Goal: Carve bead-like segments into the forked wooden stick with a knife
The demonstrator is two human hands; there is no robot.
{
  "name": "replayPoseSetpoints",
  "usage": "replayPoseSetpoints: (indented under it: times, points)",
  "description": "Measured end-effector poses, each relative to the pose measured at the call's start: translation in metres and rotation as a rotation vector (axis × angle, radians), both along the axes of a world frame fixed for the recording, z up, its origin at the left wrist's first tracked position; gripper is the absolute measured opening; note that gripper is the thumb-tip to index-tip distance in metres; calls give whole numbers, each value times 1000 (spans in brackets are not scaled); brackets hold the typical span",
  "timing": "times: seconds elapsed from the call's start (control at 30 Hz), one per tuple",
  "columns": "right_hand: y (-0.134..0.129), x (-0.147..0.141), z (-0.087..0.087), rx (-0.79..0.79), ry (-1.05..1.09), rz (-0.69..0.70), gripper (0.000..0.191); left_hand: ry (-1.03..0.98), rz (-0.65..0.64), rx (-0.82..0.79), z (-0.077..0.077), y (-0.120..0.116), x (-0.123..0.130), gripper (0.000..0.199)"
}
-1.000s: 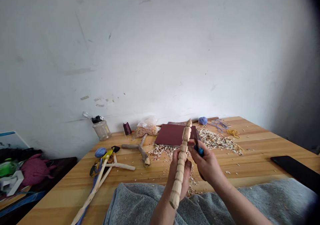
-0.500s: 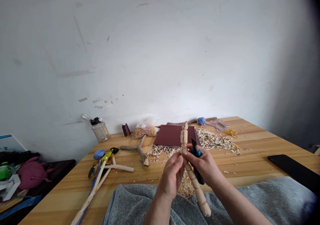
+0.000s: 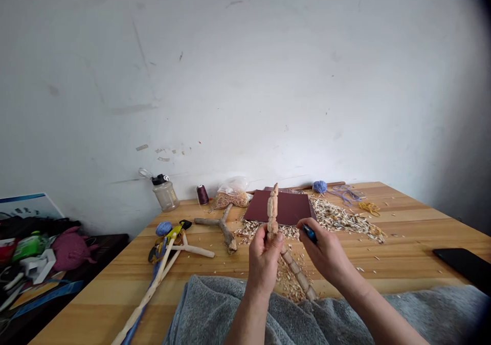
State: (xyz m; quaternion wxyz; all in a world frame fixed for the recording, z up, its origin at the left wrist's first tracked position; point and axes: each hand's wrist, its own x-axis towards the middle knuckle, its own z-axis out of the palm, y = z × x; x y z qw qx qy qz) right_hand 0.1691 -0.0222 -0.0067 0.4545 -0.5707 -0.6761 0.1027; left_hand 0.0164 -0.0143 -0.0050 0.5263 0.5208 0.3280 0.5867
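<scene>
The pale, knobbly carved wooden stick runs from centre frame down to lower right, gripped by the left hand — the right hand, just beside it, closes around a blue-handled knife.

The left hand grips a carved stick; the right hand holds a blue-handled knife.

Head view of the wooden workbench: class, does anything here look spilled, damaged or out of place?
Pale wood shavings lie strewn across the honey-coloured wooden tabletop around the dark red rectangular sheet. They look spilled, though they match the knobbly pale carved stick in the left hand.
</scene>
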Motion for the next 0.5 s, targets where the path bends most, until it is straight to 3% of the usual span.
replayPoseSetpoints:
  times: [0.2,0.3,0.5]
  points:
    - [4,-11,17,170,-379,3,24,-287,-108,-61,-6,6,3,19]
    - [10,-14,22,186,-538,-27,27,-363,-73,-40,-9,11,2,16]
    - [7,-9,4,194,-623,-25,31,-232,58,-18,-6,14,-6,33]
